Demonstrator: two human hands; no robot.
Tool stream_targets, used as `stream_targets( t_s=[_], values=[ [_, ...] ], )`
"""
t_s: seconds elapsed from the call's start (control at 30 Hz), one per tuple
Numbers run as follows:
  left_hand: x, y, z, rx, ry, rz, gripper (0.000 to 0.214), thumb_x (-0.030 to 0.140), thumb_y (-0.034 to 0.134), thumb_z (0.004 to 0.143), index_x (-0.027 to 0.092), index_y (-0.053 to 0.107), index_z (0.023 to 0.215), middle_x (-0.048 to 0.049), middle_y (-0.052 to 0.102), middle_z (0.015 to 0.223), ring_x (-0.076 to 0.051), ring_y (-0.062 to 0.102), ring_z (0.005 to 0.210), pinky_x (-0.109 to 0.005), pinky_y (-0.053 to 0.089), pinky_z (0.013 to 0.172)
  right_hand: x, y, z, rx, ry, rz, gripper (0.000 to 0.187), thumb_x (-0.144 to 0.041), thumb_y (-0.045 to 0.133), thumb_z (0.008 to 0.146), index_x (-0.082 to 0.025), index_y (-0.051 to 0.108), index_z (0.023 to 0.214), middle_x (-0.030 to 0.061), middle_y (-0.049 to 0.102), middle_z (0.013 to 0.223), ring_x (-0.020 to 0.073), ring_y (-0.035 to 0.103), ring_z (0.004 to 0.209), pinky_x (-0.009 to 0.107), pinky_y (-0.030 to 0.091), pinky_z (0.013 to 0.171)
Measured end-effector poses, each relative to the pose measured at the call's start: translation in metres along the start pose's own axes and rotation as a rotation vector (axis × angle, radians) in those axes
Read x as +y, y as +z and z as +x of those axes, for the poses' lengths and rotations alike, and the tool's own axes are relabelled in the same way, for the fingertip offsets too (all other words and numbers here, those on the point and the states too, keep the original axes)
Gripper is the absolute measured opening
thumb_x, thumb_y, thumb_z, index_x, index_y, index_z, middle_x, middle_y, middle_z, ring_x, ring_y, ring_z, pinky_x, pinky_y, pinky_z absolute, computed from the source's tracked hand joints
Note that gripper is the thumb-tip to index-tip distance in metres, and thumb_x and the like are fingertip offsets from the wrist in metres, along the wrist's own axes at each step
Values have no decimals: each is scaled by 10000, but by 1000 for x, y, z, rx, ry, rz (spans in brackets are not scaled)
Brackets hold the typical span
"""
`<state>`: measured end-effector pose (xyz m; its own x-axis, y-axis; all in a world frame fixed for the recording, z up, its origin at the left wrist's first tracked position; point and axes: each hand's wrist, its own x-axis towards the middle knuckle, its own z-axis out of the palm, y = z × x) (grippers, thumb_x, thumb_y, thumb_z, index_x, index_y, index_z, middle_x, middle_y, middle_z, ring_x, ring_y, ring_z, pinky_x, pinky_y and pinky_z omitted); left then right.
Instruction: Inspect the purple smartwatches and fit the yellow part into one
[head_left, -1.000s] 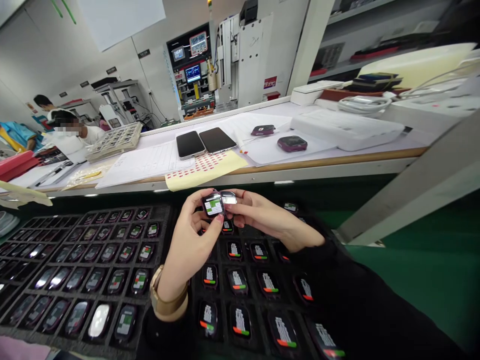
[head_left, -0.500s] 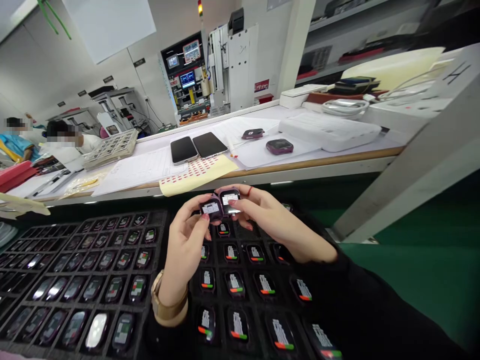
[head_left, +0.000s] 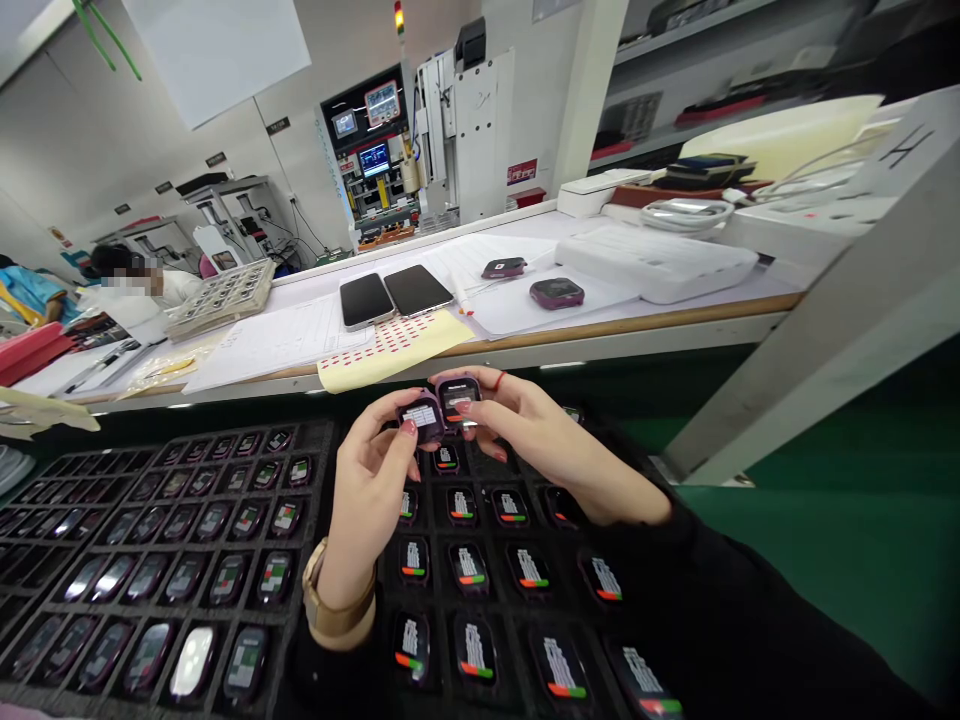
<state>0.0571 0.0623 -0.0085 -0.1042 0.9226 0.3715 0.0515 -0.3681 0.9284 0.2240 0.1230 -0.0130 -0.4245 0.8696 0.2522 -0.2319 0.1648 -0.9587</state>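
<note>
My left hand (head_left: pixel 375 470) is closed around a purple-framed smartwatch body (head_left: pixel 421 418), its lit screen showing a pale table. Side by side with it, my right hand (head_left: pixel 514 415) grips a second smartwatch body (head_left: pixel 457 395), thumb resting on the glass. That screen is mostly dark, with small text and an orange-red strip. Both watches are held up above a black foam tray (head_left: pixel 439 590), where several like watch bodies sit in slots with white text and red-green bars showing. To the left, another foam tray (head_left: pixel 292 610) holds more of them, some lit and some dark.
On the shelf ahead lie two phones (head_left: pixel 367 300), a yellow sheet with red stickers (head_left: pixel 397 350), two more watch bodies (head_left: pixel 557 292) and a white box (head_left: pixel 660 262). A slanted metal post (head_left: pixel 810 310) stands at right. Another person (head_left: pixel 176 285) sits at far left.
The screen of the watch in my right hand has gone from a bright white table to a mostly dark page with an orange-red strip. My hands have barely moved.
</note>
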Motion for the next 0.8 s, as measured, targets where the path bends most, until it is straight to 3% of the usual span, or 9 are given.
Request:
stream_targets(
  t_s=[0.2,0.47,0.57,0.67,0.8],
  values=[
    [1,-1,0,-18,-2,-18,251,258,666,918,222,700,1164,-71,716,1146,-108,670,734,-163,510,539,1,0,1,-23,-4,25,473,-377,736,786,-148,626,1184,23,616,842,105,487,552,189,367,388],
    [1,-2,0,5,-8,-14,221,299,707,907,234,709,1117,-53,719,1091,-101,673,737,-130,493,510,-1,-3,0,-50,41,-21,556,-360,756,798,-139,602,1285,3,612,778,89,442,511,191,381,410],
    [2,-5,-1,-14,22,-33,234,301,664,942,261,703,1169,-56,705,1141,-103,674,769,-138,504,540,-8,-10,-3,-70,29,-2,616,-344,748,829,-151,573,1387,44,662,906,90,451,537,204,411,438],
    [2,-6,-1,-7,27,-37,227,301,652,952,286,709,1170,-43,699,1139,-93,676,763,-133,502,551,-18,-17,-12,-82,2,49,602,-355,729,901,-230,548,1461,86,677,1138,89,464,569,217,454,477],
    [2,-7,0,49,22,-19,210,307,682,929,274,723,1133,-40,702,1115,-80,659,705,-129,491,525,-37,-19,-32,-82,-50,14,524,-357,716,966,-363,555,1465,52,668,1242,88,521,568,235,536,551]
  ],
)
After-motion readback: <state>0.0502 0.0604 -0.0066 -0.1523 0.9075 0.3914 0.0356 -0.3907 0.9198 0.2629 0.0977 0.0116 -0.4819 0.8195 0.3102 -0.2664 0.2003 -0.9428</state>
